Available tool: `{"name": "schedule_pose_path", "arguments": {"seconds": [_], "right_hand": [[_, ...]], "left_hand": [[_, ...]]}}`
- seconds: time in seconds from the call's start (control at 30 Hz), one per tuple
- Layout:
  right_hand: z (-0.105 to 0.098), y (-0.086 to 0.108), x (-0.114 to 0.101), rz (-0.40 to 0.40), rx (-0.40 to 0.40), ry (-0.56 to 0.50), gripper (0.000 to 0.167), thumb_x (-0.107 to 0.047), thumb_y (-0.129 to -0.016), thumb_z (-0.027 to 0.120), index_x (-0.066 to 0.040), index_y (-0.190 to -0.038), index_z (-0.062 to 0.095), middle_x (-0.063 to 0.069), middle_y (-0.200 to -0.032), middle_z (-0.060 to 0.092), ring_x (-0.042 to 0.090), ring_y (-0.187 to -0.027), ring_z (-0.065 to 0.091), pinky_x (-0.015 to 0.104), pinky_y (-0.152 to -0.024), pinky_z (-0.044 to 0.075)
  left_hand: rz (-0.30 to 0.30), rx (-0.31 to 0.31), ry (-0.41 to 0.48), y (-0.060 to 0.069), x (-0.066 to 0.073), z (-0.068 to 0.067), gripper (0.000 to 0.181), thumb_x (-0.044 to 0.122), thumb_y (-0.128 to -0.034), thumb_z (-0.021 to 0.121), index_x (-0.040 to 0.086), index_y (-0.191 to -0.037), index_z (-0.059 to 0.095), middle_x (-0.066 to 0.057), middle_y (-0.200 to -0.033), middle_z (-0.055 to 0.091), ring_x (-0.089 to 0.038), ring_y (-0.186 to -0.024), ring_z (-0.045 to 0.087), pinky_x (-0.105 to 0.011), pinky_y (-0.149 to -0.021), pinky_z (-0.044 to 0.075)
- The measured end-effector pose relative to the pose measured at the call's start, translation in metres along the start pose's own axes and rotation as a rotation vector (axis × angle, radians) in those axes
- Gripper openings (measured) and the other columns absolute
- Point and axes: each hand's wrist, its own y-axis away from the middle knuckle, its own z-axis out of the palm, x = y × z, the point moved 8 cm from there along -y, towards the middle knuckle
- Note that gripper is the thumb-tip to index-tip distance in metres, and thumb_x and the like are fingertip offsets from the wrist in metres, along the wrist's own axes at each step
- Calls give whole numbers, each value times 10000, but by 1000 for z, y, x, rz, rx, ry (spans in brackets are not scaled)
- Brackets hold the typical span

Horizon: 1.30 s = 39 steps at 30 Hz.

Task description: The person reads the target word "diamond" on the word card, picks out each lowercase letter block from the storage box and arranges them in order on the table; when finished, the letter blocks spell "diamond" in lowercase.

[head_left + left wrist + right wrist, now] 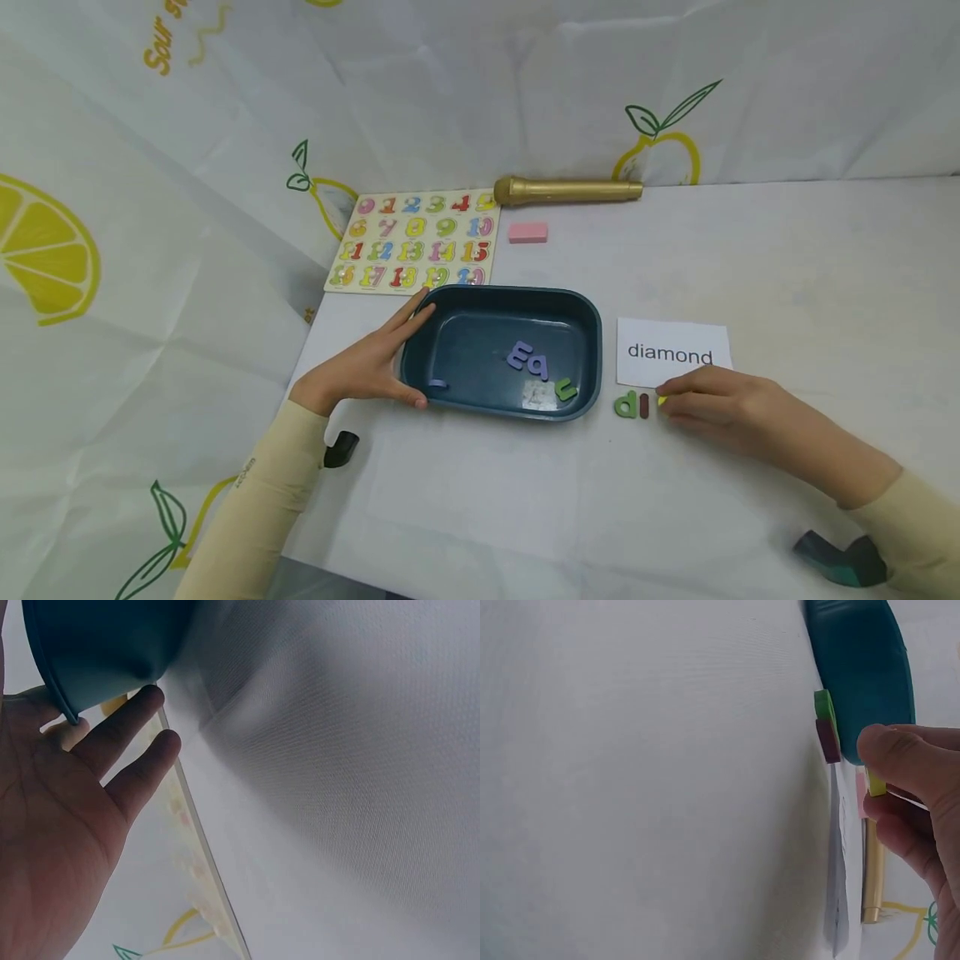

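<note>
My right hand [738, 412] pinches a small yellow letter [876, 782] between thumb and fingers, just below the white card [633, 373] printed "diamond". Most of that letter is hidden by the fingers. To its left a green letter d [626, 405] and a brown letter i [644, 406] lie side by side on the table. My left hand [371, 362] rests against the left end of a dark teal tray [592, 358], fingers spread and fairly straight. Inside the tray lie a purple m-shaped letter [519, 355], another purple letter [537, 366], a green letter [566, 389] and a small purple piece [438, 384].
Behind the tray lies a number board [412, 242]. A gold microphone [570, 191] lies along the table's back edge, partly over the board's corner, with a pink block [528, 232] in front of it. A fruit-printed white cloth [465, 100] hangs behind and at left.
</note>
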Motion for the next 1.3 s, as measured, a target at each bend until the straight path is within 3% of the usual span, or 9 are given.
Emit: {"name": "schedule_pose_path", "arguments": {"seconds": [0.13,0.23,0.33,0.37,0.43,0.47,0.57,0.8,1.3], "right_hand": [[9,7,-1,32,-95,45,505,-435,-1118,311,-214,-1082,763,-46,-1145,668,102,-1007,618,110,-912,433],[15,9,0,64,-172,81,153,-286,-994,671,-231,-1105,761,-33,-1162,658,144,-1025,615,147,-908,453],[17,10,2,92,-206,95,439,-72,-682,888,-235,-1074,778,-12,-1143,672,184,-1012,631,178,-888,491],[16,10,2,101,-210,103,429,-107,-680,906,-241,-1069,784,-15,-1138,675,187,-1012,632,175,-895,491],[14,11,3,111,-198,105,186,-302,-887,790,-251,-1066,788,-28,-1129,681,176,-1003,640,156,-904,480],[12,12,2,110,-189,106,191,-385,-975,678,-257,-1064,788,-31,-1129,683,174,-999,644,147,-907,477],[8,13,-1,73,-147,129,572,-522,-1087,275,-263,-1041,782,-53,-1131,690,148,-984,663,174,-850,517],[8,22,-6,76,-152,152,518,-519,-1081,351,-217,-1168,763,-42,-1226,686,157,-1017,682,356,-734,567],[10,19,-9,73,-198,188,559,-481,-1095,282,-186,-1189,747,-38,-1273,663,172,-1085,644,432,-782,547]], "left_hand": [[1,0,1,-1,0,0,1350,399,-674,962,179,-1650,56,38,-1697,-123,-237,-1541,66,-533,-1150,304],[1,-1,3,-1,0,1,1353,392,-671,966,172,-1650,58,34,-1697,-122,-244,-1541,67,-535,-1150,303],[-3,-2,5,-1,0,1,1357,388,-667,969,173,-1650,59,46,-1696,-124,-245,-1541,67,-536,-1149,303],[-3,-2,6,-1,1,1,1357,386,-667,969,173,-1650,58,51,-1695,-126,-244,-1541,65,-536,-1150,302],[-4,-3,6,-1,0,1,1357,386,-668,969,177,-1650,56,69,-1691,-133,-237,-1541,61,-533,-1151,301],[-4,-3,7,-1,0,2,1357,384,-668,969,179,-1650,55,79,-1689,-135,-233,-1541,58,-531,-1152,300],[-1,-3,7,-1,1,2,1355,380,-670,969,180,-1650,54,96,-1686,-141,-221,-1542,51,-527,-1155,297],[8,-4,6,-2,3,0,1352,366,-675,968,176,-1650,51,39,-1695,-130,-226,-1542,53,-533,-1153,298],[5,4,8,0,2,-1,1347,375,-674,967,174,-1650,61,73,-1691,-131,-237,-1542,62,-531,-1148,308]]}}
